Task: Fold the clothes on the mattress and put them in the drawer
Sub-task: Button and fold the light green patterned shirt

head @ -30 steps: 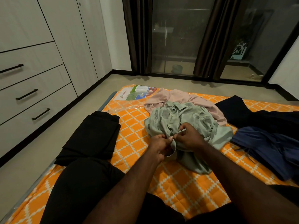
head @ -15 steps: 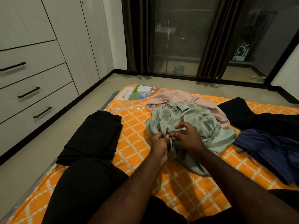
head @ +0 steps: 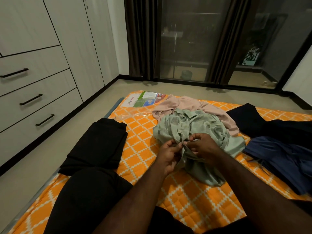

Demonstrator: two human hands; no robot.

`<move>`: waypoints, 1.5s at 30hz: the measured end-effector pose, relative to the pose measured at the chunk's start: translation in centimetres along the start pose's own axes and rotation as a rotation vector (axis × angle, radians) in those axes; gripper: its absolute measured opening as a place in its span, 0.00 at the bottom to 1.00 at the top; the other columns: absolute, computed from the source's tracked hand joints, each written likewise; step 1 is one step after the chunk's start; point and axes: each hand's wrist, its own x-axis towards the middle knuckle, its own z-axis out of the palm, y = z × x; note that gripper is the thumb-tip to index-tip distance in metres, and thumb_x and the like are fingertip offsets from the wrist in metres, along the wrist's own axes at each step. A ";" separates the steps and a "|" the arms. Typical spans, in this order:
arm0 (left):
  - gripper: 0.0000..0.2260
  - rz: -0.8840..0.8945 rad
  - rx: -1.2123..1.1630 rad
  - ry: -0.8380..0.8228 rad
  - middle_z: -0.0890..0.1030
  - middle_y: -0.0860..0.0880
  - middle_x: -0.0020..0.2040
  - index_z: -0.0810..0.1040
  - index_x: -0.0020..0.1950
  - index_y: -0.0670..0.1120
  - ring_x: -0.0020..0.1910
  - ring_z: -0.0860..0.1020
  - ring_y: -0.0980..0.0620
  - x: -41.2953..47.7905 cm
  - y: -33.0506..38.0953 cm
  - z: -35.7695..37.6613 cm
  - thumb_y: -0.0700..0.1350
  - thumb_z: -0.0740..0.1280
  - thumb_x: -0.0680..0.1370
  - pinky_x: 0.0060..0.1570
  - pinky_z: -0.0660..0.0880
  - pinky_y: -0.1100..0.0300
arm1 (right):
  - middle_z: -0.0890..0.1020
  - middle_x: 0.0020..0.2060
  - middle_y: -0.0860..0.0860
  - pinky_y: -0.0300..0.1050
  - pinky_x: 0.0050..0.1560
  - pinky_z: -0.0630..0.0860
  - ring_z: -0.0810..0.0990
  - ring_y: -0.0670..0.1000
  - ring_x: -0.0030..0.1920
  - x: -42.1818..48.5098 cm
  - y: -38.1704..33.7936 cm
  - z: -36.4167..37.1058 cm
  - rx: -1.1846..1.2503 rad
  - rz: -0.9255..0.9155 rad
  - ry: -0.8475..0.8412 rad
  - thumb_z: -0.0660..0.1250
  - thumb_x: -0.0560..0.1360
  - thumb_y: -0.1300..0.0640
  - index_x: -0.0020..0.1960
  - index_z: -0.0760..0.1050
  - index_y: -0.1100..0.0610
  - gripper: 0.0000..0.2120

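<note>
On the orange mattress, right at its middle, sits the crumpled pale green shirt, and both hands are on it. Left hand comes in from the near-left side of the shirt, fingers curled and pinching a bunched fold of the green cloth; right hand meets it from the near-right, thumb and forefinger pressed together on that same fold, the two hands almost touching. Behind the shirt, partly under its far edge, lies a pink garment. To the shirt's left, well apart, a folded black garment rests at the mattress edge. To the shirt's right, a blue garment lies rumpled just beside it, with a dark navy garment behind that one. Beyond the shirt to the far left, a printed plastic packet lies on the mattress corner. Left of the shirt, across the floor, the wardrobe drawers all stand shut. A black-clad knee rests on the mattress near the folded black garment.
</note>
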 end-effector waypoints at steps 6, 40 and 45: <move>0.14 -0.079 0.008 -0.073 0.85 0.43 0.46 0.80 0.60 0.38 0.42 0.84 0.48 0.0 0.3 -0.3 0.36 0.71 0.74 0.42 0.83 0.56 | 0.80 0.33 0.54 0.39 0.30 0.75 0.80 0.49 0.32 -0.5 -1.0 -1.3 0.107 0.083 -0.152 0.71 0.75 0.72 0.42 0.71 0.57 0.14; 0.05 0.194 0.106 0.098 0.81 0.42 0.40 0.79 0.49 0.39 0.40 0.79 0.46 1.3 -0.7 0.3 0.40 0.67 0.81 0.42 0.79 0.53 | 0.76 0.30 0.54 0.39 0.24 0.69 0.71 0.47 0.25 1.3 1.0 0.9 0.068 -0.139 0.010 0.68 0.80 0.65 0.49 0.74 0.61 0.03; 0.04 0.256 0.115 0.201 0.84 0.41 0.47 0.81 0.52 0.39 0.46 0.82 0.44 1.6 -0.7 -0.2 0.38 0.67 0.81 0.49 0.80 0.49 | 0.84 0.38 0.50 0.44 0.39 0.77 0.82 0.48 0.37 1.8 0.7 -0.7 -0.548 -0.280 0.237 0.70 0.79 0.56 0.45 0.79 0.53 0.04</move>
